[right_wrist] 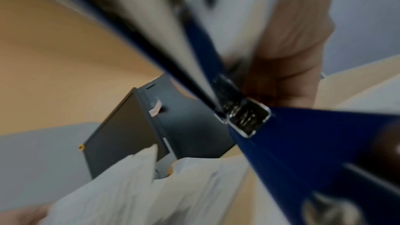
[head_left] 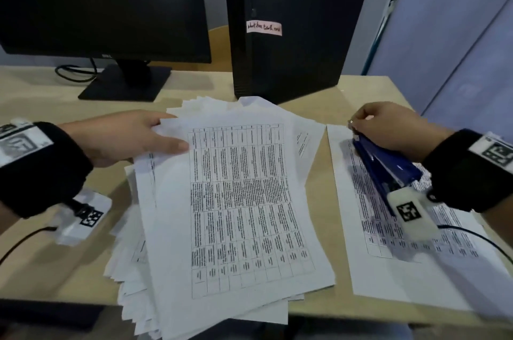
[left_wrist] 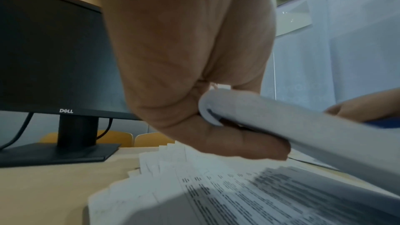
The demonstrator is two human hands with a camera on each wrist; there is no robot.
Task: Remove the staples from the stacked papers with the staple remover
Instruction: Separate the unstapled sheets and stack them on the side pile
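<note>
A loose, fanned stack of printed papers [head_left: 222, 228] lies in the middle of the desk. My left hand [head_left: 155, 134] pinches the top-left corner of the upper set of sheets [left_wrist: 281, 119] and lifts it off the pile, thumb on top. My right hand [head_left: 388, 128] grips a blue staple remover [head_left: 388, 167] above a separate printed sheet [head_left: 402, 242] at the right. In the right wrist view the tool's metal tip [right_wrist: 244, 117] shows, blurred, beside my fingers [right_wrist: 288, 67]. No staple can be made out.
A black monitor [head_left: 97, 6] on its stand [head_left: 125, 81] is at the back left, and a black computer tower [head_left: 288, 23] stands just behind the papers. The tan desk [head_left: 50, 262] ends near the front edge; a partition is at the right.
</note>
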